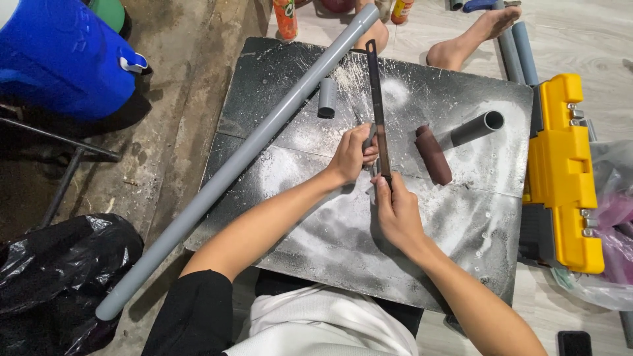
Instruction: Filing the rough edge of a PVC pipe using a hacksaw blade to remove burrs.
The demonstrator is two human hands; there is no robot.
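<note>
On the bench (316,231) the two hands meet near the middle: the left hand (349,155) at ten o'clock of the right hand (395,211), both on a saw blade (377,99) that runs toward twelve o'clock. A long pipe (237,158) crosses the bench's nine o'clock edge slantwise. A short pipe piece (326,97) stands at eleven o'clock of the hands. A sandpaper roll (433,155) lies at three o'clock, a pipe stub (478,126) just beyond it. A toolbox (564,171) lies off the three o'clock edge.

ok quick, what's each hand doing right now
Left hand: closed on a small grey pipe piece, mostly hidden.
Right hand: closed on the handle end of the long dark file.
</note>
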